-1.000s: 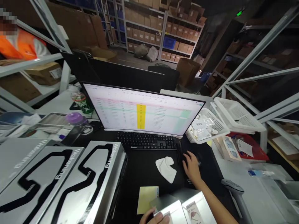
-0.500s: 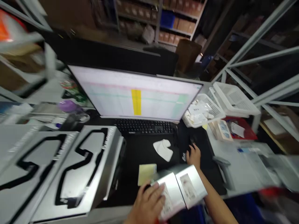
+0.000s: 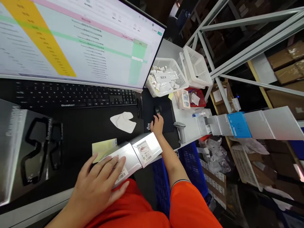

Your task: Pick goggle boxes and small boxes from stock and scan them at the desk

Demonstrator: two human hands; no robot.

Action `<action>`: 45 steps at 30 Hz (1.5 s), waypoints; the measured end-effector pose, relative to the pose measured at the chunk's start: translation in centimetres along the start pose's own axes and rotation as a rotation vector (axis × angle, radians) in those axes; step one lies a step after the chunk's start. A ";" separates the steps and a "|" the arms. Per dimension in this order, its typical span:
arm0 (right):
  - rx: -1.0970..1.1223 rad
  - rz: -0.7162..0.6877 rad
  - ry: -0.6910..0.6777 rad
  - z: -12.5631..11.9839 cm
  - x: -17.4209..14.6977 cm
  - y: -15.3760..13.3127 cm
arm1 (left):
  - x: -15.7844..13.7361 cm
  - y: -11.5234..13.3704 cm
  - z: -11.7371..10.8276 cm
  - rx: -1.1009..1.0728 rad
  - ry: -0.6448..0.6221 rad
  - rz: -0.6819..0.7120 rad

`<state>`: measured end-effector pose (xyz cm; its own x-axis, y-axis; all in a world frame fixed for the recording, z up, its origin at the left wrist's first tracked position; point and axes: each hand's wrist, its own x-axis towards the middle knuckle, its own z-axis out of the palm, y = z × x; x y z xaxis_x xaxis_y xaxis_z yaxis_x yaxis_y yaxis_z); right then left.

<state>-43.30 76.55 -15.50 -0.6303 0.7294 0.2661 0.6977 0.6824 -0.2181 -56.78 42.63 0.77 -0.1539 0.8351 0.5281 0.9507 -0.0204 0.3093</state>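
Observation:
My left hand [image 3: 102, 177] lies over a silver-white box [image 3: 128, 158], its fingers stretched across the top and the thumb apart along the near side. A second silver-white box [image 3: 145, 149], with a printed picture label, stands against it on the right. Beyond them, my right hand [image 3: 157, 125] has its fingertips on the near end of a black computer mouse [image 3: 158, 110], on a black mouse pad [image 3: 166, 118]. A yellow note pad [image 3: 103, 148] lies behind my left hand. Farther back is a white paper cutout [image 3: 123, 122].
A monitor [image 3: 95, 41] stands behind a black keyboard [image 3: 78, 96]. At left are large silver boxes [image 3: 30, 152]. To the right are a basket of small packets [image 3: 166, 77], a barcode scanner [image 3: 180, 131] and a row of boxes [image 3: 261, 125]. Blue crates [image 3: 190, 164] sit below the desk edge.
My view has swung right and closer, bringing the row of boxes and the blue crates into sight. My left hand stays on the silver-white box, my right hand at the mouse.

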 end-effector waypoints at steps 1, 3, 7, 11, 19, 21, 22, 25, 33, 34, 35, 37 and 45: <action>-0.005 -0.001 -0.004 0.0 0.0 0.1 | 0.1 -0.1 0.0 0.022 -0.011 0.025; -0.020 -0.002 -0.012 0.0 0.0 0.2 | 0.3 -0.4 0.2 0.049 -0.029 0.045; -0.040 -0.006 -0.001 0.1 0.0 0.3 | 0.3 -0.9 0.6 0.020 -0.059 -0.019; -0.029 0.002 -0.006 0.0 -0.1 0.3 | -0.1 -1.0 0.7 -0.026 -0.112 -0.044; 0.010 -0.048 -0.018 -0.8 -0.2 -0.2 | -0.1 -0.5 0.7 0.026 -0.074 -0.035; 0.050 -0.081 0.048 -1.4 -0.3 -0.9 | 0.6 0.2 0.9 -0.002 -0.009 -0.099; 0.071 -0.097 0.089 -1.5 -0.3 -1.2 | 1.1 0.5 1.2 -0.017 0.035 -0.131; 0.139 -0.140 0.197 -1.0 -0.2 -1.0 | 2.9 0.8 2.9 0.156 0.032 0.062; 0.006 -0.090 0.368 2.3 1.7 2.7 | 3.6 1.1 10.1 0.320 0.497 0.031; 0.000 -0.083 0.360 2.5 2.1 2.9 | 3.4 1.3 10.8 0.328 0.535 0.004; -0.004 -0.078 0.337 2.6 2.5 3.0 | 3.3 1.3 11.3 0.347 0.552 -0.016; -0.014 -0.061 0.285 2.7 3.1 3.0 | 3.1 1.3 11.8 0.395 0.545 -0.021; -0.006 0.024 0.238 3.0 4.3 2.9 | 2.6 1.2 10.8 0.460 0.428 0.005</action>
<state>-44.95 81.82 -17.78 -0.5158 0.7131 0.4748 0.7143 0.6639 -0.2213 -53.15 50.77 -6.04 -0.1525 0.5393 0.8282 0.9557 0.2941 -0.0155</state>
